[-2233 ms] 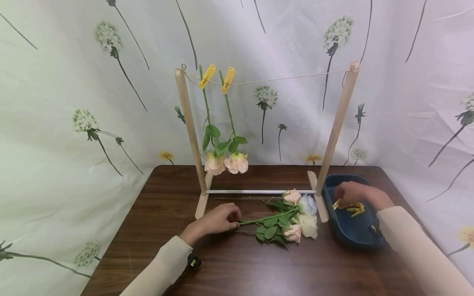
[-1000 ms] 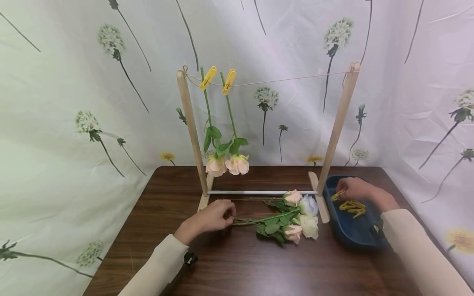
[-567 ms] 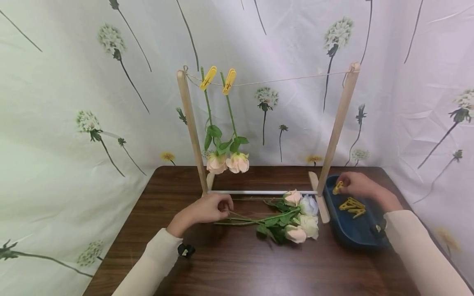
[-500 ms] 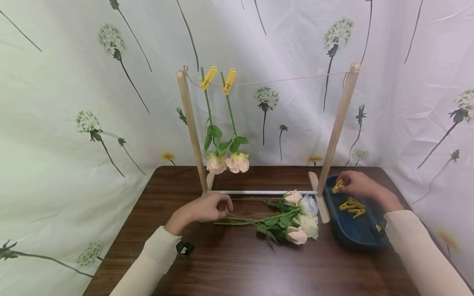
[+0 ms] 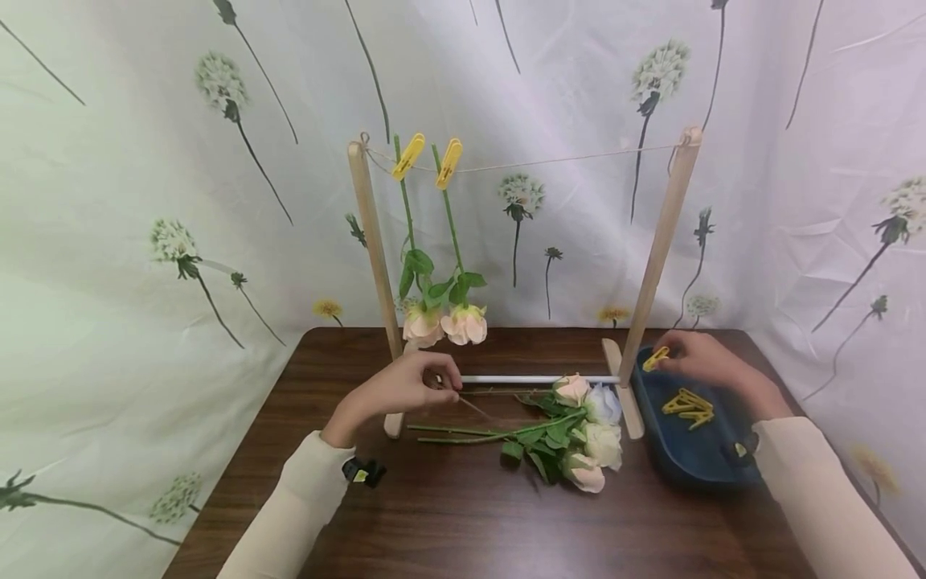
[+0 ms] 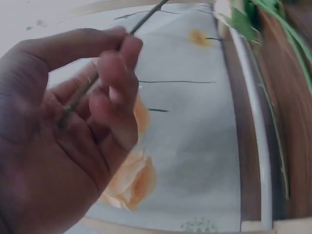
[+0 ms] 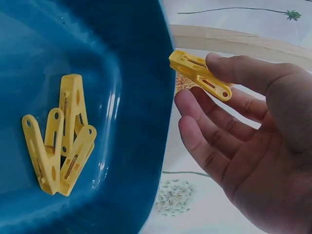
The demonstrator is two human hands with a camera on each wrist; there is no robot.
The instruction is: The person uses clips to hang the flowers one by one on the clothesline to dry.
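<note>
My left hand pinches the end of a thin rose stem between thumb and fingers, raised above the table near the rack's left foot. That stem slants down right toward the pile of roses, peach, white and pale blue, whose green leaves and other stems lie on the table. In my right hand, thumb and fingers hold a yellow clothespin over the far left rim of the blue tub. Several more yellow clothespins lie together on the tub's floor.
A wooden rack stands on the brown table, with a string between its posts and a white bar low down. Two peach roses hang heads-down from the string by yellow clothespins. Behind hangs a floral-print sheet.
My left hand has gripped a stem end and lifted it up and away from the other stems. The right hand has picked a clothespin from the tub and raised it to the rim.
</note>
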